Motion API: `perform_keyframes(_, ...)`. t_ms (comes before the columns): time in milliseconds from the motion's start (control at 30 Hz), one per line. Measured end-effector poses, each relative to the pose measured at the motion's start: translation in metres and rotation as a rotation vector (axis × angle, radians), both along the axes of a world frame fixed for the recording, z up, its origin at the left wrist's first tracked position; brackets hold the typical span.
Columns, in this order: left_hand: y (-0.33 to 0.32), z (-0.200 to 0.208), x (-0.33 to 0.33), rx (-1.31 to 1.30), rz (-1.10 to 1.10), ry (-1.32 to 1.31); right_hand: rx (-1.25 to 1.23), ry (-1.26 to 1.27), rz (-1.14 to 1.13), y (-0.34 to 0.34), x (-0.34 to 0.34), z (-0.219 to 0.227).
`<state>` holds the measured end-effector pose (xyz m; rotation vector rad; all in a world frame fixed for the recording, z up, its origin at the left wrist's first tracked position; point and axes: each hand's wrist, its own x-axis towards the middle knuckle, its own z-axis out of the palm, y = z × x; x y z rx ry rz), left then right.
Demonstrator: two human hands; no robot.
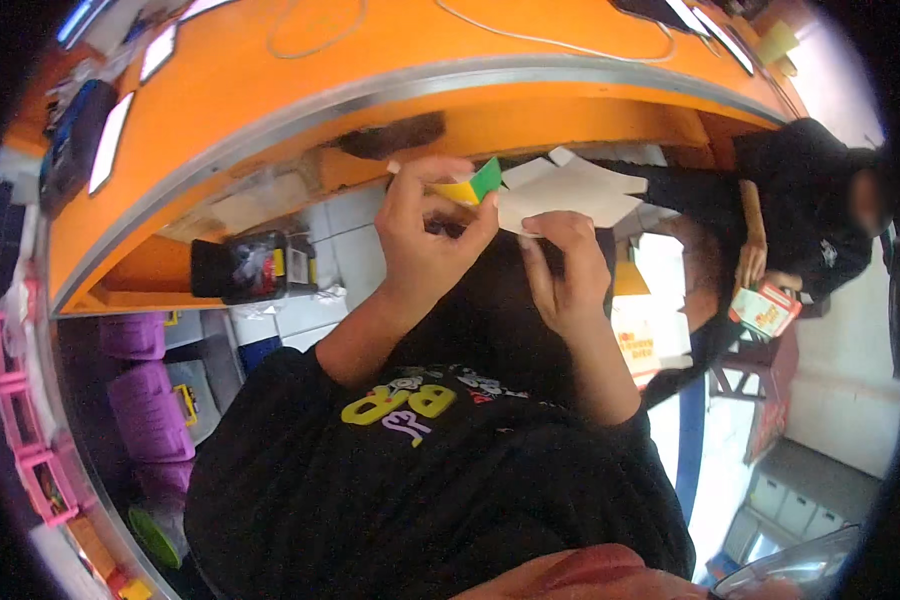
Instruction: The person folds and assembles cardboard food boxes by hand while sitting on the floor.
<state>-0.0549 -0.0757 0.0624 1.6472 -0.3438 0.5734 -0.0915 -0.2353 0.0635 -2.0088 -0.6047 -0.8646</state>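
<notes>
A cut-out cardboard carton (575, 195), white on its inner face with several flaps, is spread above my lap. One folded part on its left shows yellow and green. My left hand (425, 230) pinches that coloured part between thumb and fingers. Along the carton's near edge my right hand (575, 265) grips the card, with thumb and index finger pressed together. The fingertips hide part of the fold. More flat printed cartons (655, 335), white with orange print, lie to the right of my right forearm.
An orange counter (390, 45) with a metal edge curves across the far side, carrying a cable (560, 45). A co-worker (820, 220) sits at right, holding a small printed box (765, 308). Purple baskets (150, 410) and a black container (255, 268) stand at left.
</notes>
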Motion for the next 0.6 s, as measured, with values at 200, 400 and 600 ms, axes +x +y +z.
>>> perform_keyframes(200, 0.051, 0.009, 0.015, -0.063, -0.015, 0.167, -0.209, -0.138, -0.005, 0.039, 0.042, 0.033)
perform_keyframes(400, 0.068, 0.016, 0.015, 0.067, -0.301, 0.23, -0.122, -0.191, -0.079, 0.051, 0.036, 0.009)
perform_keyframes(600, 0.055, 0.003, 0.018, 0.078, -0.408, 0.294, -0.045, -0.23, -0.087, 0.035, 0.037, -0.01)
